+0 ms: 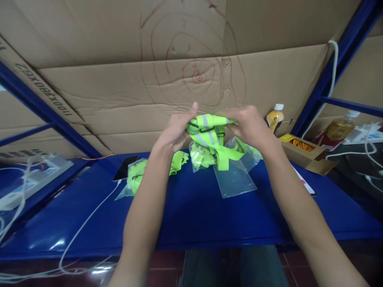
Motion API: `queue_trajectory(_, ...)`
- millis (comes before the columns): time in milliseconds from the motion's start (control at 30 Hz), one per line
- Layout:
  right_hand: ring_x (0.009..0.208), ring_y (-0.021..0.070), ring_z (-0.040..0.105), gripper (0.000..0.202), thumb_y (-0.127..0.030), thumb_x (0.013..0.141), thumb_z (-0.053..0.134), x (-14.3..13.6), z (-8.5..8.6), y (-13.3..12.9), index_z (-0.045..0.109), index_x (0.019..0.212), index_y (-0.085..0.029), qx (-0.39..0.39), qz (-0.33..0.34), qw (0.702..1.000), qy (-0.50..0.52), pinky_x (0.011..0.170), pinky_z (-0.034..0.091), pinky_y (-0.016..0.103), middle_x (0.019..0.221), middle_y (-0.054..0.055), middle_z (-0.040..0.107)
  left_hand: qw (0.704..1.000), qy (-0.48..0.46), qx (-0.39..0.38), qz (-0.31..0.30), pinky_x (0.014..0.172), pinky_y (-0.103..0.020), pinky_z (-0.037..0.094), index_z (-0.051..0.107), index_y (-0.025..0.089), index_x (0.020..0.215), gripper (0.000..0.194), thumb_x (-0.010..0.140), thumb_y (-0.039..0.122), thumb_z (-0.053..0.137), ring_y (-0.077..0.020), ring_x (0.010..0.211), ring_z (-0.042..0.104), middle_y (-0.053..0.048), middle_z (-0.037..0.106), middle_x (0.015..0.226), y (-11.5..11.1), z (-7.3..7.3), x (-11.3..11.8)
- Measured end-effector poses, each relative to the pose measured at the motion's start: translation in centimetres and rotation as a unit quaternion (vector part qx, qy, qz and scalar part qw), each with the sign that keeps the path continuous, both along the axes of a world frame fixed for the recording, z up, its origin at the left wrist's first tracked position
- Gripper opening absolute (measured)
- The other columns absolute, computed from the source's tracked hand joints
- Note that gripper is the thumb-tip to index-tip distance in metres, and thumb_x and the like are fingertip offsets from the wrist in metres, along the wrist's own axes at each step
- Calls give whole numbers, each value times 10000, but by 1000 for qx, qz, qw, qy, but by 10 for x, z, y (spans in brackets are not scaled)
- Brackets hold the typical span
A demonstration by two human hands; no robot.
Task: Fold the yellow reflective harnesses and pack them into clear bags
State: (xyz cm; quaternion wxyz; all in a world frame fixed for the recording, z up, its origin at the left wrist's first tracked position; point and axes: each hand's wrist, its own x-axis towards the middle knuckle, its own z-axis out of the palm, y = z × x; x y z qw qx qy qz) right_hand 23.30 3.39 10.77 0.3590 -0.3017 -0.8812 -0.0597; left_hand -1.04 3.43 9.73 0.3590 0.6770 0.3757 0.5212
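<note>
Between my two hands, raised above the blue table, is a neon-yellow reflective strap harness (209, 129) with grey stripes and dark buckles. My left hand (178, 126) grips its left side, thumb pointing up. My right hand (249, 124) has its fingers closed on the right end of a band. Loose straps hang down from the middle. Behind and below lie clear plastic bags with more neon-yellow straps (202, 156), and a flat clear bag (235, 181) rests on the table. Another bagged bundle (136, 175) sits left of my left forearm, near a loose folded strap (178, 161).
The blue table (191, 215) backs onto a cardboard wall (119, 87) with red circles drawn on it. A phone (125, 168) with a white cable lies left. On the right stand a yellow bottle (274, 118) and an open cardboard box (311, 157). Blue posts flank both sides.
</note>
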Motion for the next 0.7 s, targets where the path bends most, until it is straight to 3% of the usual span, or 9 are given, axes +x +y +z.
queue_trajectory(67,1130,322,732,413,-72,918,539,-7,-1,-2,803,1219,-174,5,12,1000,-7,950,491,394,1219,127,811,998,-33,-57,-20,675,-365,615,750,186,755,527,707,686,911,-221,707,724,-88,765,771,1,0,0)
queue_trajectory(133,1225,330,715,387,-125,939,592,-10,-1,-2,799,1260,-184,-3,50,999,-11,1024,501,407,1313,116,791,996,-46,-74,-23,702,-363,614,784,176,809,427,615,492,996,-229,745,733,-90,787,836,1,-1,-1)
queue_trajectory(267,1288,338,679,465,-440,930,787,-1,3,-2,763,1349,-239,-55,98,994,-3,1076,504,435,1419,96,744,999,11,44,17,810,-352,594,804,181,966,393,628,313,956,-236,909,752,-83,809,1045,-1,0,-6)
queue_trajectory(367,1068,297,720,434,-530,941,775,10,4,1,785,1240,-215,-114,66,991,-8,932,530,390,1196,102,807,984,98,144,21,932,-365,561,792,206,1023,398,655,271,927,-253,1055,732,-71,801,1124,-11,6,-5)
queue_trajectory(533,739,187,647,433,-624,918,765,16,-2,10,752,971,-195,-292,170,941,-19,654,464,291,875,32,771,971,153,185,-13,924,-342,532,760,220,1035,395,710,355,938,-228,1000,697,-62,775,1079,-18,7,7)
queue_trajectory(600,702,178,629,417,-612,911,771,13,-4,11,737,941,-197,-301,178,937,-1,622,429,284,823,17,750,973,142,180,0,904,-331,529,753,219,991,390,750,469,929,-222,985,690,-60,768,1051,-13,2,12)
queue_trajectory(700,686,166,582,316,-503,923,773,7,-5,10,716,878,-196,-236,150,960,3,638,394,284,765,0,711,989,103,110,9,802,-328,534,747,201,868,517,863,718,777,-214,869,687,-66,754,916,-2,-7,14)
